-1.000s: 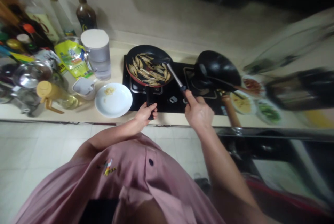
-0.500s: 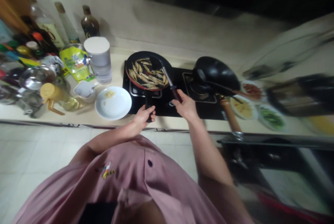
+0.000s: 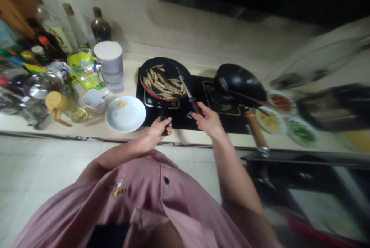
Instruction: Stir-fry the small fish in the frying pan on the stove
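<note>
Beyond the left hand (image 3: pixel 161 128) gripping its handle (image 3: pixel 163 108) sits the pan (image 3: pixel 148 64).

- Here's the left hand (image 3: pixel 158 128), clenched firm, thumb (image 3: pixel 167 120) on top and fingertips (image 3: pixel 169 126) curled round at its right!
- Left forearm (image 3: pixel 118 160) slants in ahead of the torso (image 3: pixel 141 198) — elbow bent out to the side.
- And the right hand (image 3: pixel 210 119), gripping too, slightly farther forward.
- Right forearm (image 3: pixel 232 171) reaches forward and inward — wrist (image 3: pixel 219 135) close to straight.
- Both hands near each other, a gap between!
</note>
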Available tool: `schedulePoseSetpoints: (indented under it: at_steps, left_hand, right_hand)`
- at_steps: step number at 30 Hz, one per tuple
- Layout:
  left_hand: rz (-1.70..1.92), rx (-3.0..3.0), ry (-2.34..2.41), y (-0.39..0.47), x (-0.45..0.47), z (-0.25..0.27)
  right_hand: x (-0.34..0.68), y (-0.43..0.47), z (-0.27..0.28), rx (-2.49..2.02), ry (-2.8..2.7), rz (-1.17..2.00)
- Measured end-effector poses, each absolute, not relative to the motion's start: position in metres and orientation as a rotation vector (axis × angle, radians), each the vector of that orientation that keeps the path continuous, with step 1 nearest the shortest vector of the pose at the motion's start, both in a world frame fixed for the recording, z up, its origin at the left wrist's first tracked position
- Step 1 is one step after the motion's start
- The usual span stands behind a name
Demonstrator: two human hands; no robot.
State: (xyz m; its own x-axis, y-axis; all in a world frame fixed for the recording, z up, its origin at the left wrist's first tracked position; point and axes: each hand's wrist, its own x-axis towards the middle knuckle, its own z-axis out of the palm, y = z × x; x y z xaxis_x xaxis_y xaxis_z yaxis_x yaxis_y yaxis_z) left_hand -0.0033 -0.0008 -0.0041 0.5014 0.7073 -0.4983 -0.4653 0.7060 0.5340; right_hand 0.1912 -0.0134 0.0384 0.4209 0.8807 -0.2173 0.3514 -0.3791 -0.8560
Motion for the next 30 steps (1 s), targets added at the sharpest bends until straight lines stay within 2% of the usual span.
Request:
schedulePoseSetpoints:
  at_steps: [15,23,30]
  left_hand:
    - [0.720,0.342,0.803,-0.003,-0.005,0.006]
    - [0.732,0.345,0.782,-0.002,-0.003,0.002]
    - [0.724,0.326,0.813,-0.003,-0.001,-0.007]
  right_hand:
    - [0.184,-0.050,0.060,-1.865,-0.867,1.078]
    - [0.175,-0.031,0.052,-1.860,-0.854,1.043]
    - [0.186,-0.076,0.063,-1.848,-0.913,1.142]
